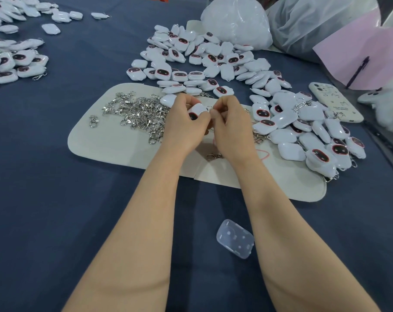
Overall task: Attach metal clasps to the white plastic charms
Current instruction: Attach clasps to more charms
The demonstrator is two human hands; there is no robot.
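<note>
My left hand [186, 122] grips a white plastic charm [197, 110] with a dark oval face, held above a cream felt mat [114, 140]. My right hand [230, 119] has its fingers curled and pinched right beside the charm's edge; what it pinches is hidden by the fingers. A heap of silver metal clasps [139, 112] lies on the mat to the left of my hands. One loose clasp [214, 156] lies under my right wrist. A big pile of plain charms [204, 64] spreads behind my hands.
Charms with clasps attached are heaped at the right [314, 136] and at the far left [15, 61]. A phone [335, 102] lies at the right, a clear plastic case [235, 238] near my right forearm, plastic bags [236, 21] behind. A dark blue cloth [55, 199] covers the table.
</note>
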